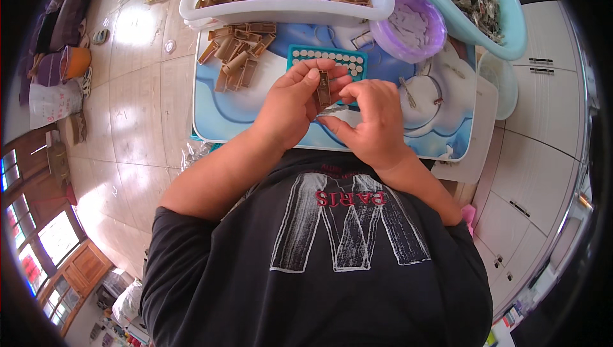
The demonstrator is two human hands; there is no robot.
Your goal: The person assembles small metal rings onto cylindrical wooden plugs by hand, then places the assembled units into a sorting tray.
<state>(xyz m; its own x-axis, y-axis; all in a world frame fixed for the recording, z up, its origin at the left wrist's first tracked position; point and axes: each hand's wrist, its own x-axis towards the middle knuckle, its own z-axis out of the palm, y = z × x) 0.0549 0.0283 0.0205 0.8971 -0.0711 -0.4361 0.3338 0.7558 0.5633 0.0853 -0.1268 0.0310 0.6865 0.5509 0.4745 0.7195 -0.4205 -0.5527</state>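
Note:
My left hand (290, 101) grips a small brown plastic casing (324, 90), its hollow side facing up, between thumb and fingers. Close by, my right hand (377, 117) pinches a thin silvery piece (333, 110) just below the casing's lower end; its exact kind is too small to make out. Behind both hands lies a teal tray (289, 53) with rows of round white-topped pieces, partly covered by my fingers. To the left on the blue-and-white table (255, 117) is a loose pile of similar brown casings (236, 53).
A white bin (287, 12) full of brown casings stands at the far edge. Right of it are a purple bowl (408, 50) with whitish pieces and a light-blue basin (511, 34) of thin metallic parts. A few silvery pieces (408, 95) lie on the table's right side.

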